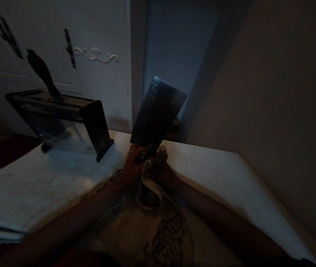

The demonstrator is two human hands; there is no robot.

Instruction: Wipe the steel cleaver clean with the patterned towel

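Your left hand [132, 163] has its fingers closed on the handle of the broad dark steel cleaver [158, 115], blade rising above them, so your right hand [162, 168], fingers clenched in the patterned pale cloth [149, 193], can reach it.

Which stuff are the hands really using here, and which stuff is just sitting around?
In use:
- cleaver, blade up, left hand around its handle
- patterned cloth, bunched in the right hand at the handle

Just sitting there:
- knife block on the table
- knife handle sticking out of the block
- white cupboard doors behind
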